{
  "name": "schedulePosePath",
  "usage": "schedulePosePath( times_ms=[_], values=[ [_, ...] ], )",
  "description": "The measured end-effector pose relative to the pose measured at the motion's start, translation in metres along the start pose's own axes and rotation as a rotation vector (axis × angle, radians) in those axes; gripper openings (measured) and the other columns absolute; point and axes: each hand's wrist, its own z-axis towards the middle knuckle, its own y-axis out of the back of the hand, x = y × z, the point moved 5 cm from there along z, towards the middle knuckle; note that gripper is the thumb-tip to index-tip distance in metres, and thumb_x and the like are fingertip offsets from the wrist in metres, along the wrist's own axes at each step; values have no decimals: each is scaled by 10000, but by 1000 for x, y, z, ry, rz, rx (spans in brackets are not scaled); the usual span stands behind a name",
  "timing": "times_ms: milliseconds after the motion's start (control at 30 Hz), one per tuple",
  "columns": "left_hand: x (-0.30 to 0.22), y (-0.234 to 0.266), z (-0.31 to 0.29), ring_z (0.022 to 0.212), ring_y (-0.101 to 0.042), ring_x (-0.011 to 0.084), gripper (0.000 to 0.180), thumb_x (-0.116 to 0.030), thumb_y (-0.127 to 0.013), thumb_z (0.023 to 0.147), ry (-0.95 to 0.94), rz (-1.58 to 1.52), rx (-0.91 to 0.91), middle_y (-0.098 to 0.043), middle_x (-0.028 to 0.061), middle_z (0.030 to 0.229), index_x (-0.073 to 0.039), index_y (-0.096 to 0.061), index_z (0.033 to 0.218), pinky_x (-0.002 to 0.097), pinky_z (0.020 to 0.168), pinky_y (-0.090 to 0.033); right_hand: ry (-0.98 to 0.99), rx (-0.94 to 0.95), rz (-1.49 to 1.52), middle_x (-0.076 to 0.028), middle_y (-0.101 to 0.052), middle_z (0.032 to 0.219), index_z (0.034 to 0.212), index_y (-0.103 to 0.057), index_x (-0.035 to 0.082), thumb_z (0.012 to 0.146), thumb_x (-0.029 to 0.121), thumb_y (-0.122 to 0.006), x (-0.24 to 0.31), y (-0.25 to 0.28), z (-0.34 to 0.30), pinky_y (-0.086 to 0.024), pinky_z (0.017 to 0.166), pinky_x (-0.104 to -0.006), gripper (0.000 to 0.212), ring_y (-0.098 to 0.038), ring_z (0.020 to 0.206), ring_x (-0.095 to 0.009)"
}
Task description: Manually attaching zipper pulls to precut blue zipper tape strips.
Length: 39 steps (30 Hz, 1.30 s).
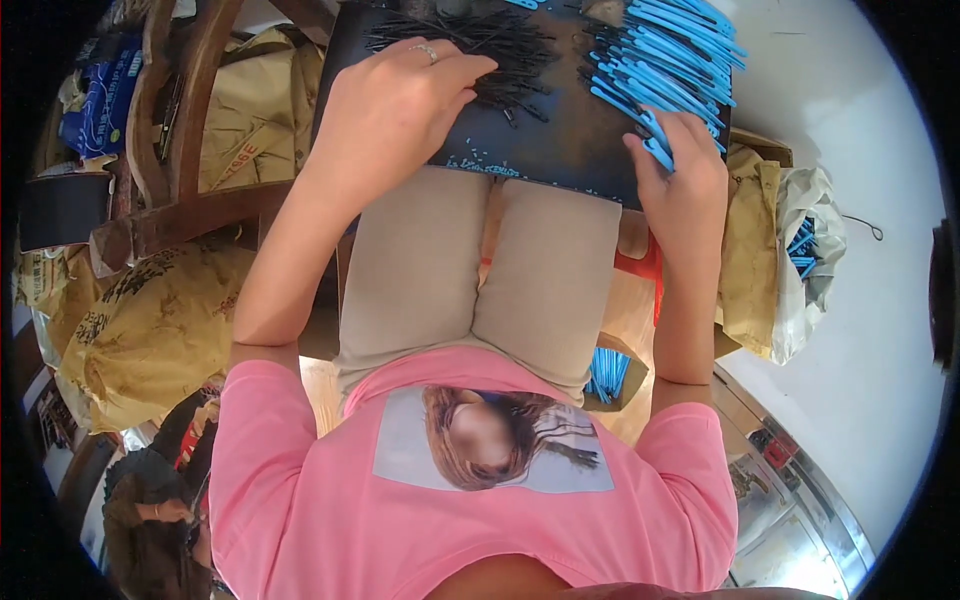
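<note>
A dark board (560,150) lies over my knees. My left hand (410,90) rests at a pile of thin black sticks (510,50), its fingers curled together; whatever they pinch is hidden. In my right hand (685,165), between thumb and fingers, is a slim blue plastic stick (655,142) with a dark, narrow part running toward the upper left. Just beyond that hand, a heap of similar long blue sticks (665,60) covers the board's right side. Tiny blue scraps (480,165) are scattered along the near edge.
Stones (605,10) sit at the far edge. A wooden chair frame (190,110) and brown paper sacks (150,320) stand to the left. On the right are a brown sack (750,250) and a white bag (805,270) with blue sticks. A box of blue sticks (607,375) is below.
</note>
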Motion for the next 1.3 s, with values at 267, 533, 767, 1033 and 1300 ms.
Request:
schedulePosePath(
  times_ms=[267,533,767,1033,1300],
  values=[
    [-1,-3,3,805,-646,266,170,-65,-637,776,33,43,98,-658,72,856,-64,-669,943,367,670,-525,10,53,200,-122,-629,854,985,-648,4,734,16,-731,12,-7,0,-484,667,-311,265,-618,748,-269],
    [-7,-8,4,889,-620,248,156,-78,-605,809,-19,107,90,-614,63,923,-70,-661,954,348,712,-522,18,56,268,-115,-623,830,985,-653,0,735,51,-752,19,-12,-2,-475,636,-298,274,-609,713,-244],
    [-21,3,19,1092,-532,296,558,-222,-758,714,-129,39,71,-543,71,1215,-135,-561,1229,396,893,-452,16,40,292,-93,-621,777,947,-656,3,728,102,-784,16,-3,-5,-461,602,-270,273,-565,632,-196],
    [0,-14,14,1131,-516,282,611,-306,-725,737,-157,156,154,-517,66,1264,-146,-513,1287,386,946,-404,-25,64,282,-65,-651,811,912,-659,17,716,129,-807,5,2,-17,-459,555,-227,270,-549,596,-124],
    [27,-21,13,1033,-548,205,448,-236,-670,802,-298,304,148,-545,21,1156,-182,-543,1228,335,807,-419,124,-15,184,-68,-646,821,937,-655,41,679,124,-818,-2,3,-9,-501,549,-257,316,-588,651,-185]
  ],
)
